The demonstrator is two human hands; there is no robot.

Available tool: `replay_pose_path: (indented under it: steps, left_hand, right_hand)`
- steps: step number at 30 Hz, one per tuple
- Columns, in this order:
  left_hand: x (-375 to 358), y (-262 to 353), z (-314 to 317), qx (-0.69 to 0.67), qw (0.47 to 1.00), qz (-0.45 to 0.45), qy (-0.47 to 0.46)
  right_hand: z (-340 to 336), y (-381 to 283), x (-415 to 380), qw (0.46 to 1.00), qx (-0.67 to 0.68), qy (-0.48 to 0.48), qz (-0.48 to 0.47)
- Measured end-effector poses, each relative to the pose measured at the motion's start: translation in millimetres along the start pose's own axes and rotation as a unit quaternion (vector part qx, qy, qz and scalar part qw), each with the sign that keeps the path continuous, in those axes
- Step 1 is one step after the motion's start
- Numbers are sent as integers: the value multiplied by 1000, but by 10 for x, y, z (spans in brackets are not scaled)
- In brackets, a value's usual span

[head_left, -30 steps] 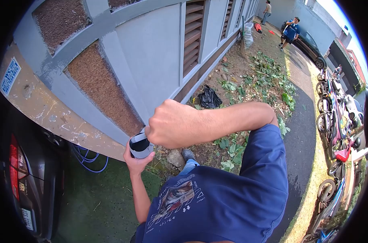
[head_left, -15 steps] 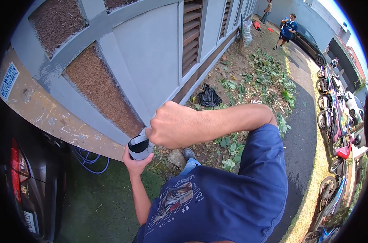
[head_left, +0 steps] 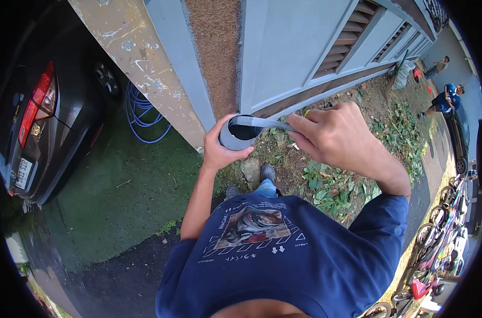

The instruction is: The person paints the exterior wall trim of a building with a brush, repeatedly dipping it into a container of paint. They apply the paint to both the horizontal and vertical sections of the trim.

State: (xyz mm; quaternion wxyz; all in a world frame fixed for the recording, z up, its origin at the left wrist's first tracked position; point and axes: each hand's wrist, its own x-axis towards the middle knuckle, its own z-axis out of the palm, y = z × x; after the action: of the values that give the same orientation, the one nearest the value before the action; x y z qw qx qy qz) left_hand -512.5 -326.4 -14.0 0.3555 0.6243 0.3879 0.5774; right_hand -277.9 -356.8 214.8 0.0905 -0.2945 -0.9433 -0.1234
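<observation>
My left hand [head_left: 219, 146] is wrapped round a grey-smeared cup [head_left: 233, 141] with a dark inside, held in front of my chest. In my right hand [head_left: 328, 132] is the handle of a grey-coated brush [head_left: 267, 123], pinched between thumb and fingers. The brush lies level across the cup's opening, its far end at the inner rim. Beyond the cup stands a grey wall [head_left: 288, 47] with a rough brown panel [head_left: 215, 53].
A dark car [head_left: 66, 111] stands at the left, near a coiled blue hose [head_left: 140, 114]. Cut leaves [head_left: 331, 185] litter the ground at right. Farther off are a person in blue [head_left: 448, 99], another person [head_left: 439, 66] and parked motorbikes [head_left: 437, 228].
The view has swung toward the left and down. My right hand has moved away from the cup to the right, and the brush now shows across the rim.
</observation>
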Motion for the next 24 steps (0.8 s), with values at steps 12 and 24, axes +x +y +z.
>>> replay_pose_path:
  steps: [12, 24]
  left_hand:
    - [-19, 12, -81, -3, 1000, 14, -18]
    - [-28, -16, -145, 2, 999, 15, -29]
  right_hand:
    - [4, -121, -55, 999, -39, 2, 12]
    - [-116, -17, -54, 999, 18, 7, 28]
